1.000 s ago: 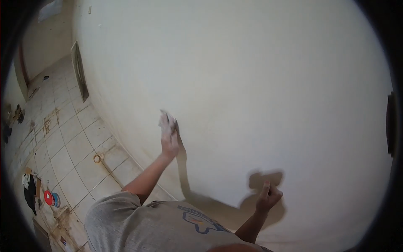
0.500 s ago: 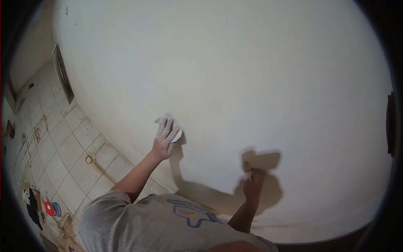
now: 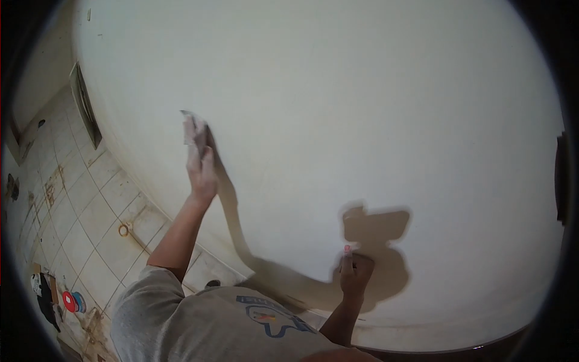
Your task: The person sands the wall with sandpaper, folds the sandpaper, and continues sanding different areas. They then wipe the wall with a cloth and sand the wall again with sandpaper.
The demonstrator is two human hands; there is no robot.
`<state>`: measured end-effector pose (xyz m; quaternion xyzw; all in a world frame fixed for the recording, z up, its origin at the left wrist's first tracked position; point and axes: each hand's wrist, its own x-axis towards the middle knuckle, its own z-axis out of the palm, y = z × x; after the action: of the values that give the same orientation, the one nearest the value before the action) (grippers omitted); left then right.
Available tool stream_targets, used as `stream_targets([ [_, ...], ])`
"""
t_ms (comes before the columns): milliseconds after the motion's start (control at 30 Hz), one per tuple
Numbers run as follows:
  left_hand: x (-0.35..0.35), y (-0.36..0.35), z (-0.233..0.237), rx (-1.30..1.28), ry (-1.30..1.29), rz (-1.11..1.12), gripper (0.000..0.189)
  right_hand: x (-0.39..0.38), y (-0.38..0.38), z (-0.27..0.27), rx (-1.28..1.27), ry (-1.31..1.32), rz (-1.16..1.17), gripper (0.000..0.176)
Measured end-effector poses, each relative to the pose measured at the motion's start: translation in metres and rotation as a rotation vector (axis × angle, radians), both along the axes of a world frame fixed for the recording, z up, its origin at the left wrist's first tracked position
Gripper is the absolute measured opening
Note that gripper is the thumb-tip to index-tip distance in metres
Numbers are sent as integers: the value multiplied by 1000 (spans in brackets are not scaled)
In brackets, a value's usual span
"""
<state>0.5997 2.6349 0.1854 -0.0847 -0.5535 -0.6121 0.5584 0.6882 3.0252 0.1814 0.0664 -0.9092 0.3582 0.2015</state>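
Observation:
I face a plain white wall (image 3: 338, 102). My left hand (image 3: 202, 166) is raised and presses a small pale sheet, like sandpaper (image 3: 190, 125), flat against the wall. My right hand (image 3: 354, 271) is low, fingers curled, resting on the wall near its own shadow. A small reddish thing (image 3: 347, 248) shows at its fingertips; what it is I cannot tell. My grey T-shirt with a blue print (image 3: 241, 323) fills the bottom of the view.
A stained tiled floor (image 3: 78, 211) runs along the wall at the left. A dark frame (image 3: 84, 111) leans on the wall farther back. A red and blue roll (image 3: 73, 300), dark items and a ring (image 3: 123, 230) lie on the floor.
My left hand has swept up and to the left along the wall with the sheet. My right hand has dropped slightly and curled.

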Motion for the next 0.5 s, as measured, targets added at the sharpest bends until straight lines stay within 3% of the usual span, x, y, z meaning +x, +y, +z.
stream_targets([
  [67,5,12,-41,-443,-123,252,54,0,-2,0,-21,24,23,62],
  [167,10,37,-132,-735,-140,250,54,2,-5,8,-68,-53,18,58],
  [267,20,21,-206,-800,-304,223,54,10,-7,16,-79,-96,12,56],
  [400,17,-8,-156,-496,-314,310,60,7,-8,18,-61,-36,35,61],
  [500,-6,-24,-101,-279,-181,315,63,6,4,9,-23,-77,28,52],
])
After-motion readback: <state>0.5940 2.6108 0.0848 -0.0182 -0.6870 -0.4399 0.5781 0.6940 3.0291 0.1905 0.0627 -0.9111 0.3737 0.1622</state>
